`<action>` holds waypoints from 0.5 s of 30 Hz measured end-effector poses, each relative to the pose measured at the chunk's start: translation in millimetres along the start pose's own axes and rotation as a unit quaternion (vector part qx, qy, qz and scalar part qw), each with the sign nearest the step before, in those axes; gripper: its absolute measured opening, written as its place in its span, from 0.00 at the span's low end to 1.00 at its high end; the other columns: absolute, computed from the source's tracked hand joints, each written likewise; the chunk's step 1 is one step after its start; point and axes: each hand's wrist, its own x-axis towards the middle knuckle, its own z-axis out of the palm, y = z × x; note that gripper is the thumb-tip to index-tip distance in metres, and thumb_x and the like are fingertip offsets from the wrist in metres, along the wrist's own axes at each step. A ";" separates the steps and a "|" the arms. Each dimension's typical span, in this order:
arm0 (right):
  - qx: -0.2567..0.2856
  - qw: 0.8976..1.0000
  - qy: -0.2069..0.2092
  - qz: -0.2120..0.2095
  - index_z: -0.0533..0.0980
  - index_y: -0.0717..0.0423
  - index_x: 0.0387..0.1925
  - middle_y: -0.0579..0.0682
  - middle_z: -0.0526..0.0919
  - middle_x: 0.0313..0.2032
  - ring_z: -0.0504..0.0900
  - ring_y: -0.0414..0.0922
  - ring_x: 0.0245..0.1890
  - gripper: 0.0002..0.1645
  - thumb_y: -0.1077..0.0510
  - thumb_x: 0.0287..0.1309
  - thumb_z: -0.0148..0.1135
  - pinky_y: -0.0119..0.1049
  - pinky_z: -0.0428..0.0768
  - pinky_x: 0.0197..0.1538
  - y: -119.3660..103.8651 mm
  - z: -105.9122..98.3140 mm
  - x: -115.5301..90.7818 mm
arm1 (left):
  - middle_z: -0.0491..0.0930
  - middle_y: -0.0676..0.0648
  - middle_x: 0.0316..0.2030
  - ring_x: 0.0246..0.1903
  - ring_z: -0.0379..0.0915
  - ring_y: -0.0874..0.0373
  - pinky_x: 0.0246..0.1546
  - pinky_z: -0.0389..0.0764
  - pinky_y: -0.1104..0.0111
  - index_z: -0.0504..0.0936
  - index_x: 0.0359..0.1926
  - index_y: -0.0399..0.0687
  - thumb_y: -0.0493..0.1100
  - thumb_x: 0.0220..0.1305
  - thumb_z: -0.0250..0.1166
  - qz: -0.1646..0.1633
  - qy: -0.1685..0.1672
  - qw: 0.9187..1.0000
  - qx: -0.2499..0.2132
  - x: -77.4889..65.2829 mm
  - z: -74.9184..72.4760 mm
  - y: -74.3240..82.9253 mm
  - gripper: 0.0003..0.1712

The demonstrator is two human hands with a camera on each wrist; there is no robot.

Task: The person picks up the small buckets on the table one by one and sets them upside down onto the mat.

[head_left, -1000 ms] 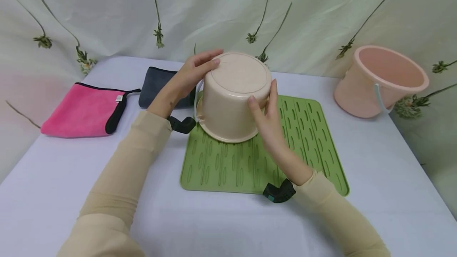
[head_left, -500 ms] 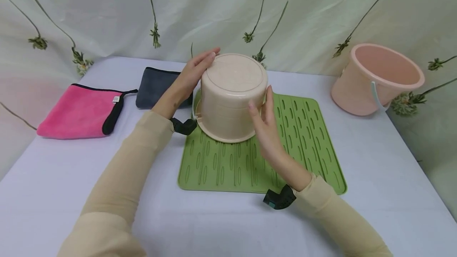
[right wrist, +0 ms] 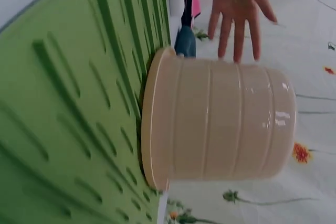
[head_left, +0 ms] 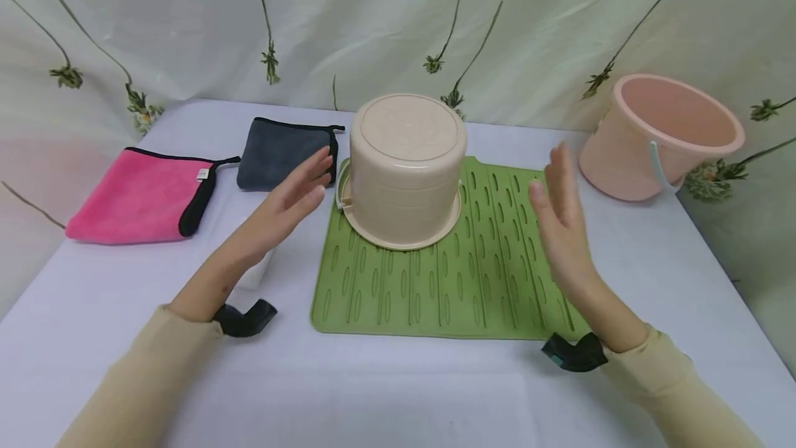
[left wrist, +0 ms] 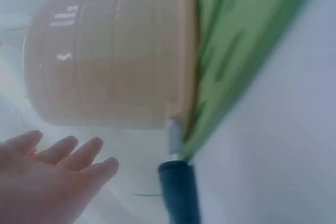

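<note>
A beige bucket [head_left: 404,157] stands upside down on the green ribbed mat [head_left: 398,303], its base facing up and its rim down. My left hand [head_left: 280,216] is off to the bucket's left with fingers extended, holding nothing. In the left wrist view its fingertips [left wrist: 107,166] are apart from the bucket wall. Right of the bucket, my right hand [head_left: 562,234] is raised over the mat's right part, fingers straight and also holding nothing. The bucket's handle [head_left: 340,185] shows at its left side.
A pink bucket [head_left: 659,144] stands upright at the back right. To the left lie a folded pink cloth [head_left: 146,196] and a dark grey cloth [head_left: 282,154], both black-edged. Something small and white [head_left: 256,273] is partly hidden by the left wrist. A floral curtain [head_left: 373,26] hangs behind.
Both hands have let go of the beige bucket. The left hand has moved left and back, the right hand to the right, and the bucket stays upside down on the mat.
</note>
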 end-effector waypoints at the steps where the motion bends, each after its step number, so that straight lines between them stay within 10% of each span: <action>1: -0.003 1.000 0.010 -0.006 0.39 0.45 0.73 0.45 0.41 0.72 0.43 0.43 0.69 0.37 0.54 0.71 0.44 0.36 0.48 0.66 -1.2 -10.5 1.8 | 0.44 0.47 0.71 0.68 0.42 0.51 0.63 0.50 0.50 0.43 0.74 0.56 0.44 0.72 0.49 -0.006 -0.012 1.000 0.006 -7.8 1.3 -3.9 0.35; 5: -0.075 0.995 0.053 -0.050 0.41 0.51 0.73 0.47 0.42 0.72 0.44 0.42 0.69 0.37 0.57 0.70 0.45 0.33 0.46 0.66 -3.3 -51.8 18.4 | 0.39 0.52 0.72 0.69 0.35 0.53 0.63 0.45 0.47 0.40 0.74 0.61 0.43 0.68 0.57 -0.032 -0.071 0.995 0.057 -30.3 4.2 -21.7 0.43; 9: -0.224 0.966 0.097 -0.091 0.44 0.57 0.73 0.46 0.45 0.71 0.45 0.37 0.68 0.37 0.57 0.68 0.47 0.30 0.42 0.65 -3.1 -88.4 41.8 | 0.35 0.49 0.72 0.69 0.28 0.53 0.63 0.41 0.46 0.37 0.74 0.60 0.47 0.62 0.64 -0.032 -0.134 0.982 0.127 -38.0 5.3 -37.4 0.52; 15: -0.327 0.942 0.068 -0.044 0.44 0.46 0.73 0.43 0.46 0.71 0.42 0.36 0.68 0.38 0.53 0.68 0.47 0.34 0.39 0.65 12.1 -143.8 71.8 | 0.31 0.43 0.72 0.69 0.24 0.49 0.63 0.38 0.45 0.39 0.74 0.59 0.51 0.56 0.69 -0.038 -0.178 0.971 0.154 -42.5 8.2 -47.0 0.57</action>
